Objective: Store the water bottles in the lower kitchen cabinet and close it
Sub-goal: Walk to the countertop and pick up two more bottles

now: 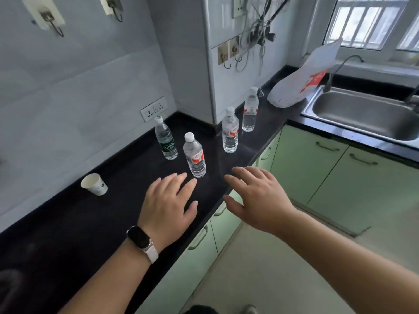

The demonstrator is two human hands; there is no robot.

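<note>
Head view: four water bottles stand upright on the black surface (95,227), none held. Nearest bottle (195,155) at 12 o'clock of the left hand (169,207); green-label bottle (166,141) at 11; third bottle (230,131) and far bottle (250,111) toward 1. Left hand palm down, fingers (178,183) straight, empty. Right hand (256,198) over the surface edge, fingers loosely spread, empty. Paper cup (94,184) at 9. Sink (362,114) at 2. Green cabinet doors (303,162) below, shut.

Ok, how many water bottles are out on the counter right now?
4, all upright on the black counter: green-labelled bottle by the wall, nearest red-labelled bottle beside it, middle bottle, and far bottle toward the sink. None seem hidden.
</note>
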